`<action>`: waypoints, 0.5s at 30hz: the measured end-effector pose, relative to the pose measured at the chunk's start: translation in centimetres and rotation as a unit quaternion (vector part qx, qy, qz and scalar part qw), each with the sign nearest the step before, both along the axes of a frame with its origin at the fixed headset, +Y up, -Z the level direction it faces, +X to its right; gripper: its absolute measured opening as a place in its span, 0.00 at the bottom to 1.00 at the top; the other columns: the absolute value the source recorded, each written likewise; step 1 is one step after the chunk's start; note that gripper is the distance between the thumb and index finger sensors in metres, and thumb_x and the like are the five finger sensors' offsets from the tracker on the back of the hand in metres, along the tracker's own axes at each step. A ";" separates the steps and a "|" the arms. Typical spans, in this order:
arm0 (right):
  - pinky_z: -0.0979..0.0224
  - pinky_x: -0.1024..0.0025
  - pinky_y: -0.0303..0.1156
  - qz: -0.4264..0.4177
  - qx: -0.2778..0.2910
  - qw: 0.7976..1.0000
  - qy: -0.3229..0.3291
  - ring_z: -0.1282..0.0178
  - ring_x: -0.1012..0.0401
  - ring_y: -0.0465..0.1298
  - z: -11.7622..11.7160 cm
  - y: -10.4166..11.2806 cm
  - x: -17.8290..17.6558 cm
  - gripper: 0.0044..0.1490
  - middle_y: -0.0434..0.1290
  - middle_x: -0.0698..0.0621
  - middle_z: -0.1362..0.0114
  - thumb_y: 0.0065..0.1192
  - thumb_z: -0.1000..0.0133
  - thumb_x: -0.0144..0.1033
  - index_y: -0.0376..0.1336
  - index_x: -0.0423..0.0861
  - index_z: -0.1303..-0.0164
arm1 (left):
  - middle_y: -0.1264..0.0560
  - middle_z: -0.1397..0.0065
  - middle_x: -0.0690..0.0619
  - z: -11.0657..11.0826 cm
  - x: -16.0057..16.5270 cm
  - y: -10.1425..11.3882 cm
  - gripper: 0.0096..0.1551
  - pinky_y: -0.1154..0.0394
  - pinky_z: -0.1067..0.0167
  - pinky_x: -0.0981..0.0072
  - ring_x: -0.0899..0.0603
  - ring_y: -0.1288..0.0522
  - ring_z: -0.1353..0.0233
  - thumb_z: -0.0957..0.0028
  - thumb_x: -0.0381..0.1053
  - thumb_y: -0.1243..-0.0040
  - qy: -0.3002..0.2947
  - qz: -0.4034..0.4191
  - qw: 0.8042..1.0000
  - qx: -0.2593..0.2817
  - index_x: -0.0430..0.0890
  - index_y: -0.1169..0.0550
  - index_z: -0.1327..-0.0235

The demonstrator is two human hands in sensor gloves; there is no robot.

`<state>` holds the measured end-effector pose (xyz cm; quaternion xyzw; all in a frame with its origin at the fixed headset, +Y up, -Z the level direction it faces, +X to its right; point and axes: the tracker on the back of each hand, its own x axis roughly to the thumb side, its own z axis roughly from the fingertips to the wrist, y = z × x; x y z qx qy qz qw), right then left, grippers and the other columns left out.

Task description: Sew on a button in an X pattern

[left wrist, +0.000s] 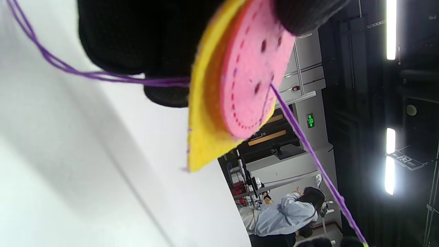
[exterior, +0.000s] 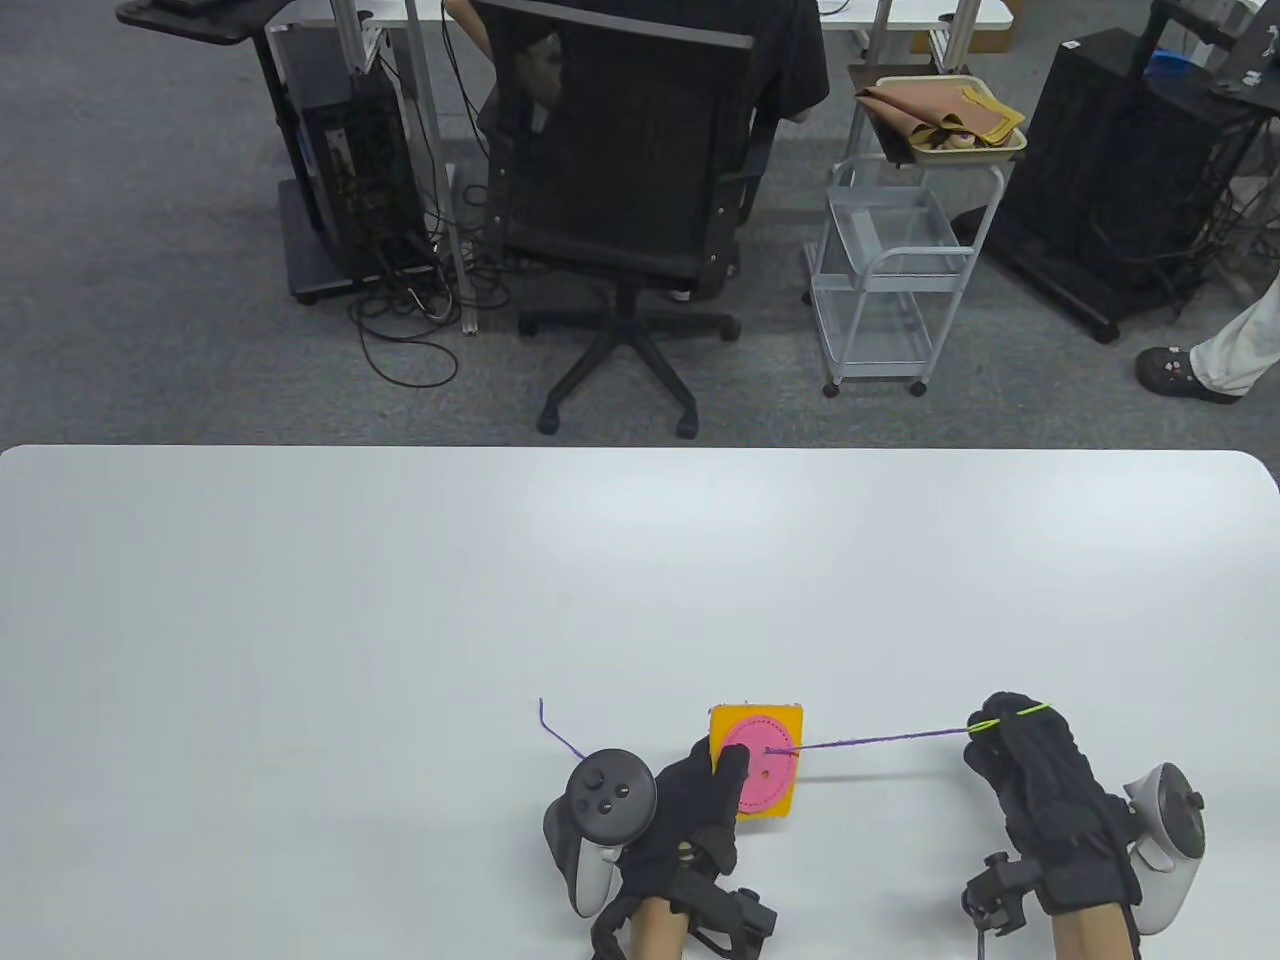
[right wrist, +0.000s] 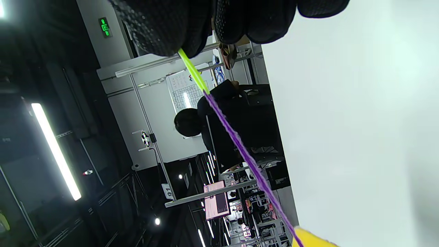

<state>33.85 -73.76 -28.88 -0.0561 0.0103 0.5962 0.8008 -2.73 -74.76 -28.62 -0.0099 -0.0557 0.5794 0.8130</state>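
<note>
Table view, lower centre of the frame: the left hand [exterior: 690, 810] holds a yellow felt square [exterior: 757, 762] with its fingers closed on the left edge, lifted off the white counter [exterior: 400, 600] (the left wrist view shows it tilted on edge). A pink felt button [exterior: 760, 765] with dark holes lies on the square. Purple thread [exterior: 880, 740] runs taut from the button toward the lower right of the frame, to the right hand [exterior: 1040, 790], whose fingers are pinched together on a lime-green needle [exterior: 1010, 716]. A loose tail of thread curls at the left hand's upper left. An office chair [exterior: 630, 200] stands at upper centre.
</note>
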 end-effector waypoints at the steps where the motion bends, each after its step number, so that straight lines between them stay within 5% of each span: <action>1: 0.15 0.38 0.44 -0.003 -0.001 1.000 0.000 0.21 0.47 0.52 0.0 0.0 0.2 0.22 0.48 0.42 0.19 0.51 0.37 0.42 0.56 0.52 0.34 | 0.14 0.42 0.45 0.0 -0.3 0.0 0.28 0.19 0.50 0.45 0.40 0.14 0.46 0.42 0.55 0.49 0.005 0.000 1.000 0.000 0.41 0.20 0.39; 15: 0.15 0.39 0.44 -0.041 -0.007 0.999 -0.003 0.20 0.49 0.52 0.1 -0.2 0.9 0.21 0.49 0.44 0.19 0.47 0.36 0.43 0.53 0.55 0.33 | 0.14 0.43 0.45 0.0 -2.3 -0.2 0.28 0.19 0.51 0.45 0.40 0.14 0.46 0.42 0.55 0.49 0.042 0.018 0.999 -0.002 0.41 0.20 0.39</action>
